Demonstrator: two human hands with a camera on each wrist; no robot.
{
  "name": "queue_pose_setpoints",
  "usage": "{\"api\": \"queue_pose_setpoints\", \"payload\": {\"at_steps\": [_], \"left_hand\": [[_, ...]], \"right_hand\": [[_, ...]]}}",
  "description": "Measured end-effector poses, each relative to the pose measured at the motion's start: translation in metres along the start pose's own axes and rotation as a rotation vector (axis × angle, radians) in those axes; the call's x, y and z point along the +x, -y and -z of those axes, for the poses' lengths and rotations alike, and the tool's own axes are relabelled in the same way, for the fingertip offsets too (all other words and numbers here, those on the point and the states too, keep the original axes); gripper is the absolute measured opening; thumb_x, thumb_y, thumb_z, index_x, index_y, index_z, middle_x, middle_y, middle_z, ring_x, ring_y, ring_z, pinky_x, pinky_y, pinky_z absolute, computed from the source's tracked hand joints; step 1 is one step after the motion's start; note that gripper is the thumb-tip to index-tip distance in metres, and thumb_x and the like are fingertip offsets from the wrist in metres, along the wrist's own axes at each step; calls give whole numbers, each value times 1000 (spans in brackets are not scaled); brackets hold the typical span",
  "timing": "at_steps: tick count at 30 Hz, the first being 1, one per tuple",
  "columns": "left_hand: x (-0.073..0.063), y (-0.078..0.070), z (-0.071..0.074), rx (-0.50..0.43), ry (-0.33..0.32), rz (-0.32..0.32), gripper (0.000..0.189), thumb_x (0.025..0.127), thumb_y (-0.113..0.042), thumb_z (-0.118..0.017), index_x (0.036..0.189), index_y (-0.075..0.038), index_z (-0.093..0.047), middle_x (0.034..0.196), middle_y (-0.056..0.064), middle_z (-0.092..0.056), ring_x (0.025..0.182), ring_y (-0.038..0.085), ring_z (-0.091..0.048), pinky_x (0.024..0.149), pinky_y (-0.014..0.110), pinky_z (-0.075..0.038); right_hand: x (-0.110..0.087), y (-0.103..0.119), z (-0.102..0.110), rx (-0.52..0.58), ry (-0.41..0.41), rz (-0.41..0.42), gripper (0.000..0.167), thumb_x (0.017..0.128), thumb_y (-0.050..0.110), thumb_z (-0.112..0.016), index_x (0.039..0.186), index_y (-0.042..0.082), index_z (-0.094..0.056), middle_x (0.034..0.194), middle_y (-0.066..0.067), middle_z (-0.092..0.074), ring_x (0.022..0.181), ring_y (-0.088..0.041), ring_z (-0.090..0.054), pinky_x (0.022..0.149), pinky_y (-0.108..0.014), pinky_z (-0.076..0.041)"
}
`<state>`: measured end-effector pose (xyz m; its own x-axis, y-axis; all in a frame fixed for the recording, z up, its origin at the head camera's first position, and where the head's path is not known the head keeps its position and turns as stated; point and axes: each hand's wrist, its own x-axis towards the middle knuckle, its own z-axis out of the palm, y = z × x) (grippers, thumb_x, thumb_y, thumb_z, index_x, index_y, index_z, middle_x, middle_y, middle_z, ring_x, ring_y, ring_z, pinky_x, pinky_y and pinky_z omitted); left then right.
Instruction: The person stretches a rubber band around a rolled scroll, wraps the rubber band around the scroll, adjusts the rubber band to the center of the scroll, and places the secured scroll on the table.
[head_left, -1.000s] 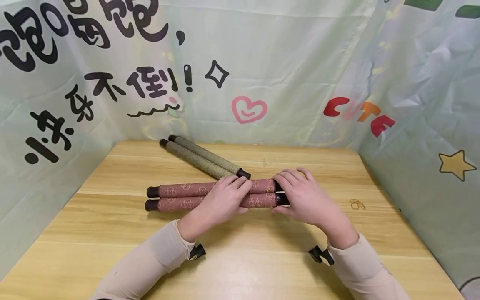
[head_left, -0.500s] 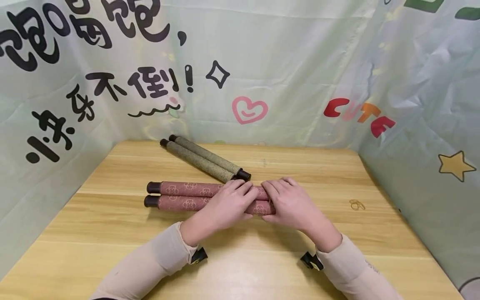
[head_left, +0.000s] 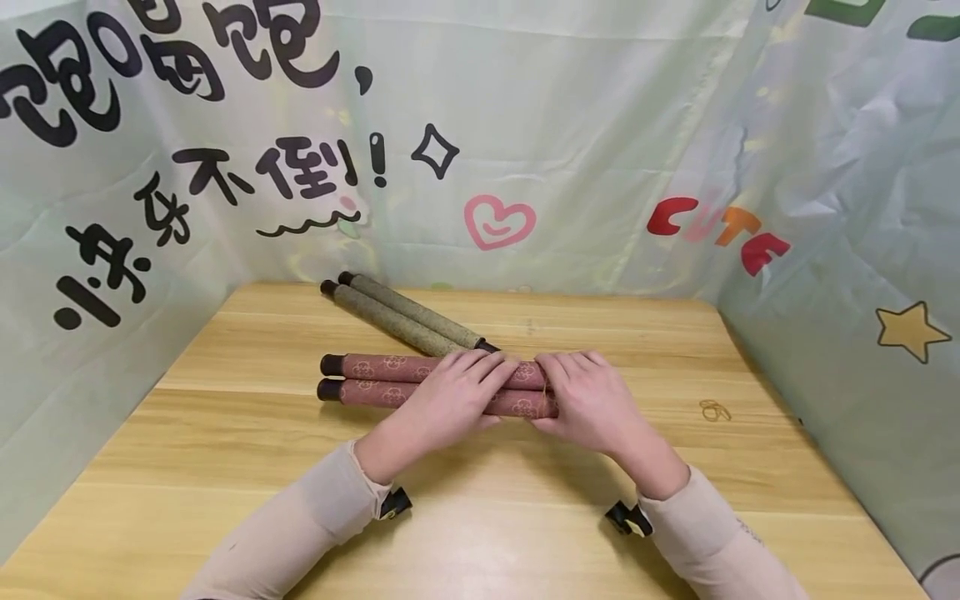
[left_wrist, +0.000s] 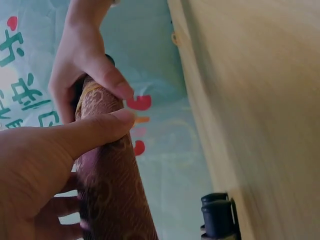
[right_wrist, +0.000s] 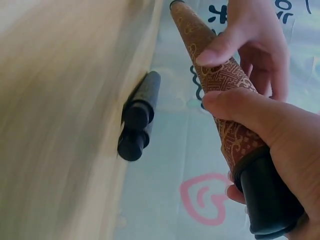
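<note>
Two dark-red patterned scrolls (head_left: 378,393) with black end knobs lie side by side in my hands, rolled up. My left hand (head_left: 453,396) grips them right of their middle, thumb on the near side and fingers over the far side. Close by, my right hand (head_left: 588,404) holds their right end, covering the knobs in the head view. A thin yellowish rubber band (head_left: 545,387) goes around the scrolls by the right fingers; it also shows in the left wrist view. The right wrist view shows a black knob (right_wrist: 267,200) beneath my right palm.
Behind the red pair, two grey-green scrolls (head_left: 397,321) with black knobs lie slanted on the wooden table (head_left: 480,533). Loose yellowish rubber bands (head_left: 714,410) lie on the right. Printed cloth (head_left: 600,150) walls the table at the back and sides.
My right hand first moved left along the red scrolls, from the knobs onto the banded part. Since then the red scrolls have shifted right and slightly back. The left hand keeps its grip.
</note>
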<state>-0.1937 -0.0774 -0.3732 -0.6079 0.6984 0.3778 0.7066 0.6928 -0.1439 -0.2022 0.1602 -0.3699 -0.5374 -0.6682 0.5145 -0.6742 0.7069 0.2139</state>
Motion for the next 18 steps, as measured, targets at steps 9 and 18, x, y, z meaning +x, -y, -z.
{"api": "queue_pose_setpoints", "payload": {"at_steps": [9, 18], "left_hand": [[-22, 32, 4, 12, 103, 123, 106, 74, -49, -81, 157, -16, -23, 146, 12, -45, 130, 37, -42, 110, 55, -29], [-47, 61, 5, 27, 51, 119, 100, 76, -51, -79, 155, -19, -27, 139, 12, -49, 124, 36, -46, 107, 58, -31]], "right_hand": [[-3, -14, 3, 59, 42, -42, 85, 64, 57, -81, 123, 0, -58, 106, -14, -68, 96, -33, -65, 86, -48, -49], [-6, -21, 3, 107, 16, -43, 85, 62, 54, -84, 124, 1, -58, 107, -14, -68, 98, -32, -64, 87, -48, -48]]}}
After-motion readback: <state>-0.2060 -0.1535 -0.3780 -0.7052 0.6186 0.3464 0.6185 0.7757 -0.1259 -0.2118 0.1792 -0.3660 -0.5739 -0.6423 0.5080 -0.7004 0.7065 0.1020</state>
